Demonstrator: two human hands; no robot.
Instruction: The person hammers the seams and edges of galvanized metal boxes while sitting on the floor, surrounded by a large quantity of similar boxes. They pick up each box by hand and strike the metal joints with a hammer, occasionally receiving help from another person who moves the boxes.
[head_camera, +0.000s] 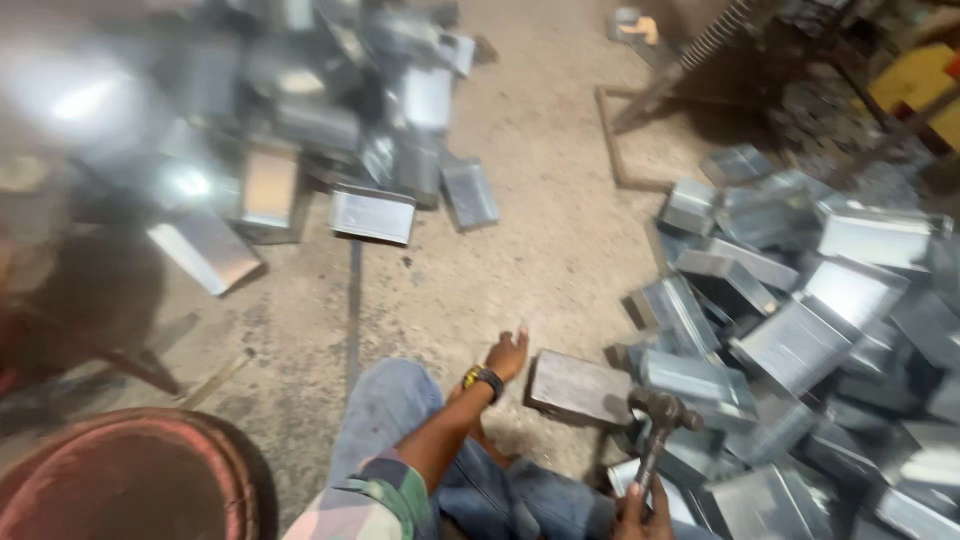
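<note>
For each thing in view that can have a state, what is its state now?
Left hand: open, empty, fingers spread beside the block.
Right hand: closed on the hammer handle.
Hammer: held, head up, near the block.
Block: flat on the floor.
Metal boxes: piled loosely, many tilted.

1. A seated person's right hand (642, 510) grips the handle of a hammer (660, 425), its head raised just beside a flat steel block (578, 388) on the concrete floor (540, 200).
2. The left hand (507, 355), a watch (484, 379) on its wrist, rests open on the floor, close to the block's left edge.
3. Folded sheet-metal boxes lie heaped at right (800, 330); a second heap (330, 130) sits across the floor at upper left.
4. A round reddish drum (130, 480) fills the lower left corner.
</note>
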